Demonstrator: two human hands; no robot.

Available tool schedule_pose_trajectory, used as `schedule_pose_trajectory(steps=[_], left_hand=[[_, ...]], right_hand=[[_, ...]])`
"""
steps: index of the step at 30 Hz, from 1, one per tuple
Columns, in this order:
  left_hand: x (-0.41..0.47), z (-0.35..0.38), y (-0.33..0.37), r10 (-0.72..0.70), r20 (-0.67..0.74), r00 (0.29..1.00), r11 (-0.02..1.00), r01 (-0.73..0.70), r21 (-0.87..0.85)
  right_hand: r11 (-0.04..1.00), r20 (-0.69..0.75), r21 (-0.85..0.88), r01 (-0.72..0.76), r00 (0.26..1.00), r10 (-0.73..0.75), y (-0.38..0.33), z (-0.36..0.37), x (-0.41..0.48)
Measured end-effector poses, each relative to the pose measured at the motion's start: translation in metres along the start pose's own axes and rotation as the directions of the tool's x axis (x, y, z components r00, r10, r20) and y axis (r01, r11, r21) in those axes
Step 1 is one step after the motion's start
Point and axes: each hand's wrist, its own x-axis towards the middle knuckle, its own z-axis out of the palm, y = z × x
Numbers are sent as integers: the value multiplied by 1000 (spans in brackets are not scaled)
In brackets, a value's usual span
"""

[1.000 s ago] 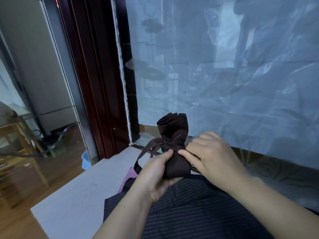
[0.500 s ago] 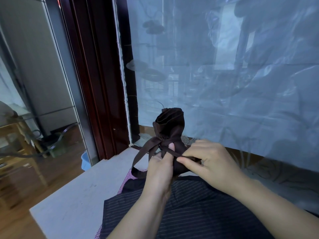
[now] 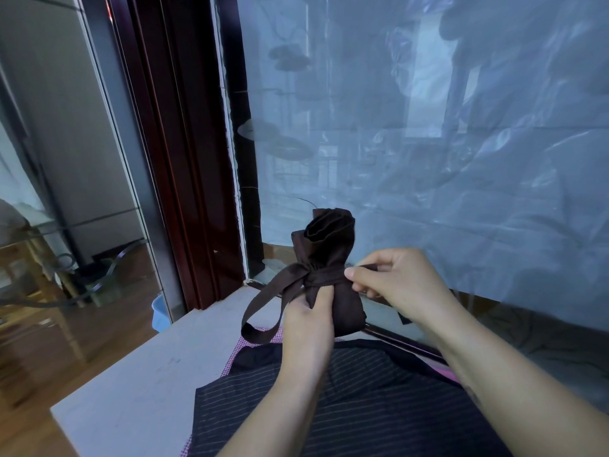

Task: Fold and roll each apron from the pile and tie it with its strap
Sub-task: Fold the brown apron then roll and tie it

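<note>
At the far left a glass [image 3: 66, 153] pane shows dim reflections, with a wood floor below it. Next comes a dark red frame [image 3: 178, 176], and a blue bin [image 3: 160, 313] sits on the floor at its foot. A white table [image 3: 141, 390] runs from the lower left toward the window.

A pink cloth [image 3: 235, 354] peeks out at the table's middle, under a striped apron [image 3: 379, 417] that lies flat across the near side.

Above these, the strap [image 3: 263, 298] hangs in 1 loose loop to the left of the knot. The left hand [image 3: 308, 324] grips the lower half of the roll [image 3: 329, 255], thumb and fingers closed round it just under the knot.

The roll is a brown apron, held upright in the air above the table's far edge. It is cinched at the waist by the strap, and its spiral end faces up.

To the right, the right hand [image 3: 395, 285] pinches the strap's free end between thumb and forefinger, just beside the knot, with the other fingers curled.

Behind all this, a wrinkled plastic sheet [image 3: 428, 143] covers the window.
</note>
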Motion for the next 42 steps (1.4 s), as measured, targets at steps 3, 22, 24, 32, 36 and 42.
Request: schedule_pose_trajectory(steps=[3,22,24,32,36,42], left_hand=[[-1,-6,4,-110,181,977,988,126,-84],[2,-13,-4,-155,141,978,988,150,46],[2,-12,-3,-187,153,970,982,190,-11],[2,-9,-3,-206,171,963,976,214,-29],[2,-10,-6,-167,124,978,986,165,22],[-1,-10,-3,28,41,999,966,-38,257]], right_hand=[[998,-18,55,-13,1000,14,1,0,5],[955,105,274,-112,991,86,5,15,3],[981,98,187,-50,995,33,8,13,1],[747,163,-474,466,880,-446,16,9,1],[574,338,-592,567,820,-461,15,5,4],[478,391,-632,610,784,-483,11,10,11]])
